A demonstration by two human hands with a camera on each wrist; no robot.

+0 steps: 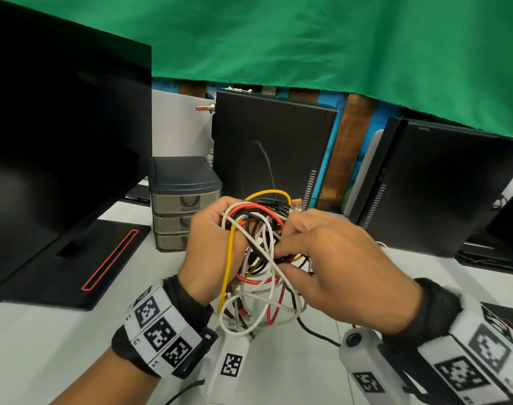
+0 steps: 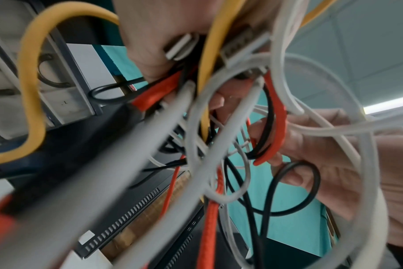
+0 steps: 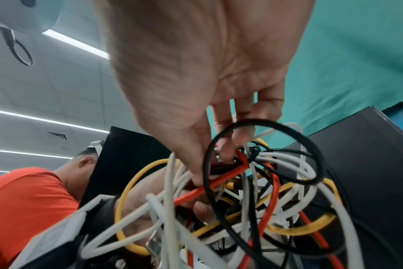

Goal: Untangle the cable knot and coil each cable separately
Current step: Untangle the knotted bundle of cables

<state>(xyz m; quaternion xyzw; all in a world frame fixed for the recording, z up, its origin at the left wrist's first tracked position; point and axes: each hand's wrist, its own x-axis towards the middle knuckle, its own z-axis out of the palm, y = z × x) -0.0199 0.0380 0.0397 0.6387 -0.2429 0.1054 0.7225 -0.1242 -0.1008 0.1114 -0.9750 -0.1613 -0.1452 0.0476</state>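
A tangled knot of cables [image 1: 258, 252] in white, red, yellow and black hangs in the air between both hands, above the white desk [image 1: 59, 340]. My left hand [image 1: 211, 247] grips the knot from the left, with a yellow cable [image 1: 227, 276] looped over its back. My right hand [image 1: 322, 258] pinches strands on the knot's right side. In the right wrist view its fingertips [image 3: 228, 151] pinch at a red cable [image 3: 219, 183] and a black loop [image 3: 262, 152]. The left wrist view shows white connectors [image 2: 182, 47] held against the left palm.
A black monitor [image 1: 59, 141] on its base [image 1: 82, 258] stands at left. A small grey drawer unit [image 1: 182, 200] sits behind the hands. Two black computer cases [image 1: 272, 147] [image 1: 454, 185] stand at the back under a green cloth [image 1: 307, 48]. A person in red [image 3: 28, 203] shows in the right wrist view.
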